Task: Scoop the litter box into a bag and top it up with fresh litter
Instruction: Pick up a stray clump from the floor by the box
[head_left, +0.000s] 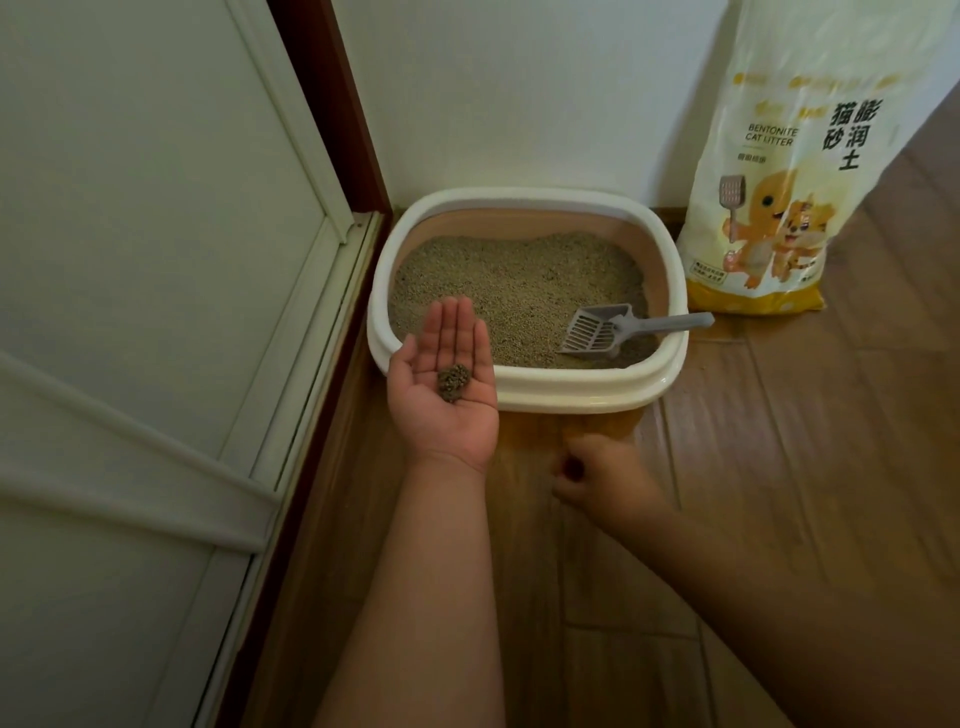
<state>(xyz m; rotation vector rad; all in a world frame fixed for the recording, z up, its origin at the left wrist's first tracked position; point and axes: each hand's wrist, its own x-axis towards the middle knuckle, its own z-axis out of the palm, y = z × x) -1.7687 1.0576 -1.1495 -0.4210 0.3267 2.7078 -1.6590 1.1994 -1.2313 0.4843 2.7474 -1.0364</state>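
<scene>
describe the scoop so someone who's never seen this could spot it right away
Find the cream litter box on the wood floor against the white wall. The scoop lies in its front right corner, handle resting over the rim. It is the only grey plastic piece there, with a slotted blade.

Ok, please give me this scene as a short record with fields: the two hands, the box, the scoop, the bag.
left hand: open, palm up, small clump of litter on the palm
right hand: low over the wooden floor, fingers curled, seems to pinch something small
litter box: filled with litter
scoop: lies in the box, handle on the right rim
bentonite cat litter bag: upright, right of the box
</scene>
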